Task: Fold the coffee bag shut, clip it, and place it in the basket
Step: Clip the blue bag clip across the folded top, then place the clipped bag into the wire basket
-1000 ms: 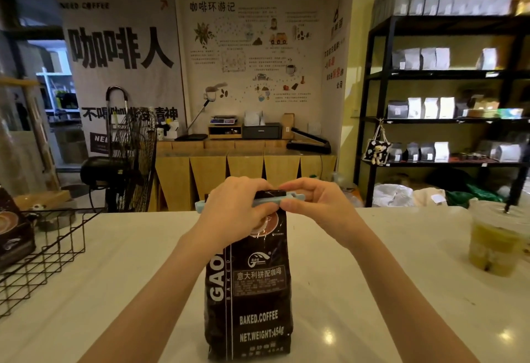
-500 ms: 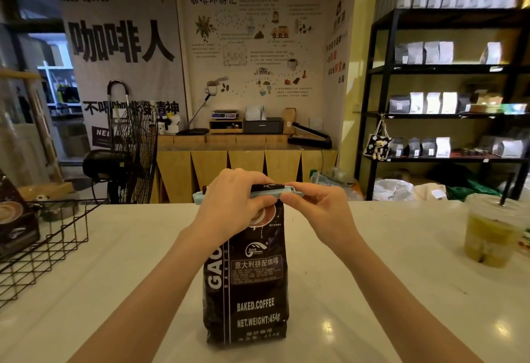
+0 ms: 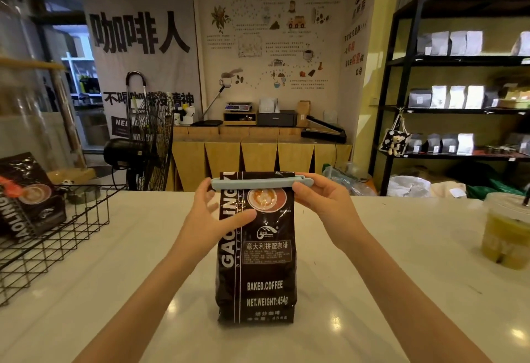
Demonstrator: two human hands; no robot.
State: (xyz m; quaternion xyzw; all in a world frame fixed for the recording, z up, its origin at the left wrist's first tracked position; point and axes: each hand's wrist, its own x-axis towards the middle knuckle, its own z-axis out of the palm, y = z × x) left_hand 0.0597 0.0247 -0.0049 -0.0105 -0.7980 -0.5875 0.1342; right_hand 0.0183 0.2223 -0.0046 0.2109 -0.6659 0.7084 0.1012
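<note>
Blue clip [image 3: 262, 183] pinched by right hand [image 3: 324, 204]; open left hand [image 3: 212, 219] steadies the bag [image 3: 258, 262], seemingly heavy, crinkly, best gripped mid-body.

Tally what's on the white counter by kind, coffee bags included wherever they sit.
Coffee bags: 2, the standing coffee bag and a second bag in the basket
Clips: 1, the pale blue clip across the standing bag's top
Wire baskets: 1, the black basket
Drink cups: 1, a lidded iced drink
Total: 5

Iced drink cup [image 3: 505, 230] on counter [image 3: 401, 248], fan [image 3: 149, 138] behind
</note>
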